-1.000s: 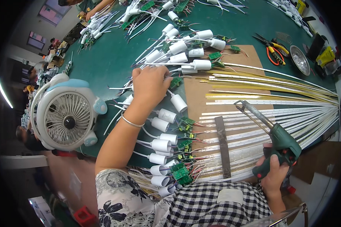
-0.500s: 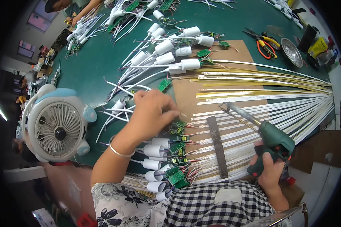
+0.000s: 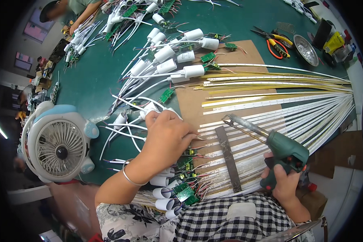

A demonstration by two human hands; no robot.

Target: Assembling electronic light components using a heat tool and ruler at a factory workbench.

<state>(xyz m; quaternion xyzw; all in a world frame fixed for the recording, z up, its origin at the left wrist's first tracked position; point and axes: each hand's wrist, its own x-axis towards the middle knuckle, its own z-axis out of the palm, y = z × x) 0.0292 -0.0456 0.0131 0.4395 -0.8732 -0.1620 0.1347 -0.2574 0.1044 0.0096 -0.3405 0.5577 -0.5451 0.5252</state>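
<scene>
My left hand [image 3: 169, 137] is closed in a pinch on a thin wire [image 3: 199, 138] at the left ends of the white LED strips [image 3: 246, 121]. Its fingers hide part of what they hold. In my right hand [image 3: 284, 183] is a green soldering gun [image 3: 288, 150], its bent metal tip pointing left above the strips, apart from the wire. Below my left hand, several green circuit boards [image 3: 185, 192] with coloured wires lie at the strip ends, beside white lamp sockets [image 3: 162, 192]. A dark flat bar [image 3: 228, 161] lies across the strips.
Brown cardboard [image 3: 189, 109] lies under the strips on the green table [image 3: 82, 76]. More white sockets with cables [image 3: 165, 54] are piled beyond my left hand. At left stands a fan [image 3: 60, 149]. Pliers [image 3: 276, 40] and a metal dish [image 3: 305, 50] sit far right; a person [image 3: 82, 8] works far left.
My left hand has moved slightly down and right, to the strip ends. The soldering gun has shifted a little left and down, still in my right hand. The whole view has shifted slightly.
</scene>
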